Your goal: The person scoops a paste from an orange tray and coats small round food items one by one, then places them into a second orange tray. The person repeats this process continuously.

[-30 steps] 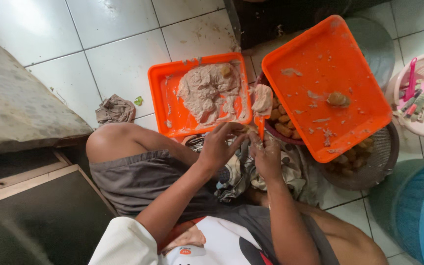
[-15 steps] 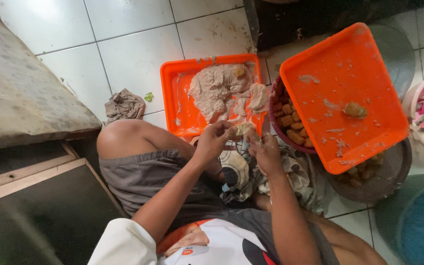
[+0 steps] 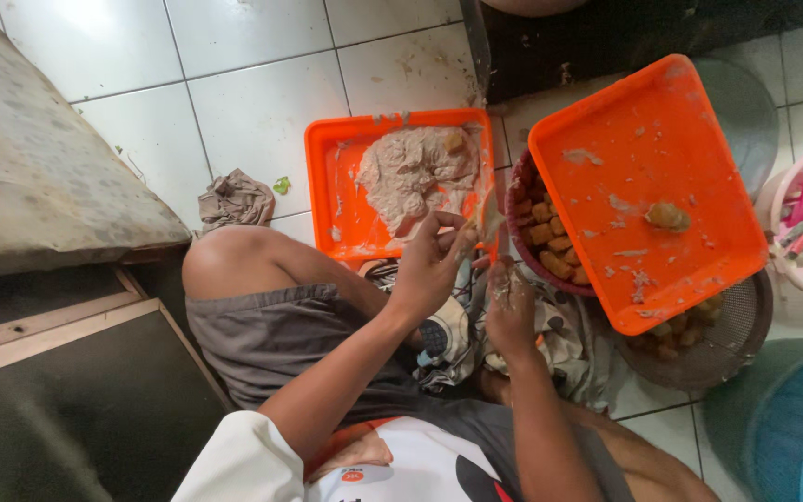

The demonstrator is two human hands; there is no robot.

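A: Left hand, compared with a second ago?

B: Raised slightly; fingers pinch a small dough-coated piece, as before. Right hand sits just beside it, loosely curled, apparently empty.

A: Surroundings?

B: Paste tray just beyond; bowl of browned pieces right of it.

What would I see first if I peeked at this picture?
Two bright orange trays: the left orange tray lies on the white tiled floor with a heap of pale dough, and the right orange tray rests tilted over a bowl of brown pieces. Just below them, the left hand and doughy right hand work together.
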